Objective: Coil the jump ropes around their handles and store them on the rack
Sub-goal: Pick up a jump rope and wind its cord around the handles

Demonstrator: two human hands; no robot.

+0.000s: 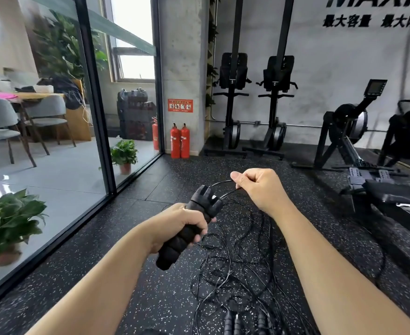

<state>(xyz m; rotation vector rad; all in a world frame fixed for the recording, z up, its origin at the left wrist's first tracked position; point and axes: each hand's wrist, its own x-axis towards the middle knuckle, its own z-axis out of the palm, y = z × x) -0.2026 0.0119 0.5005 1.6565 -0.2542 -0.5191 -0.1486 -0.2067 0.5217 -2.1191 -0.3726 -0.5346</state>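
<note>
Surface: black rubber floor (165, 298) with white speckles, gym room; grey concrete wall (320, 68) at the far side, glass partition (54, 141) with black frame along the left.

Hands, two. Left hand (182, 226) with fingers curled fully round black jump-rope handles (189, 223), held tilted, caps pointing far and right. Right hand (259, 187) with thumb and curled fingers pinching the thin black rope (219, 183) just beyond the handle caps.

Rope: loose tangle of black cord (235, 257) on the floor below and between the forearms, trailing toward the near edge. More black handles (233, 322) lie on the floor at the near edge; exact count cannot be told.

Fire extinguishers (180, 141): two red, upright, side by side at the foot of the concrete pillar; a third shows behind the glass.
Upright exercise machines (252, 105): two, against the far wall.
Rowing machine (358, 151): one, far right.
Potted plants (124, 155): two behind the glass, left.
Chairs (47, 117): two grey, far left.

Open floor lies between the tangle and the partition; the right is bounded by a black bench (397, 199).
</note>
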